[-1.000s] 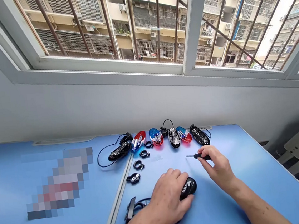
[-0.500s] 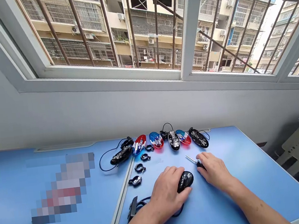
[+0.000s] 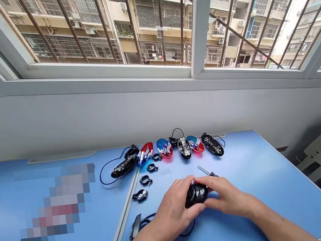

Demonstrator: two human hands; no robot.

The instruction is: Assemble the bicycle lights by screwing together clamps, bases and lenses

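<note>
A glossy black oval casing (image 3: 197,195) lies low over the desk between my two hands. My left hand (image 3: 175,204) is closed around its left side, thumb along the near edge. From the right, my right hand (image 3: 228,194) grips the other end between thumb and fingers. Just beyond that hand a screwdriver (image 3: 209,171) rests on the desk, its dark handle partly hidden. A black cable (image 3: 190,229) curves out under my left forearm, near a black bracket-like part (image 3: 136,226).
Several black ring clamps (image 3: 145,180) form a row along the desk seam. At the back lie red-and-blue oval shells (image 3: 164,148) holding batteries, and black oval housings (image 3: 213,145) with cables. A pixelated patch (image 3: 65,204) covers something on the left desk. Behind is a barred window.
My right hand has let go of the screwdriver, leaving it on the desk, and has moved left onto the black oval casing. My left hand still holds the casing. The view has shifted slightly.
</note>
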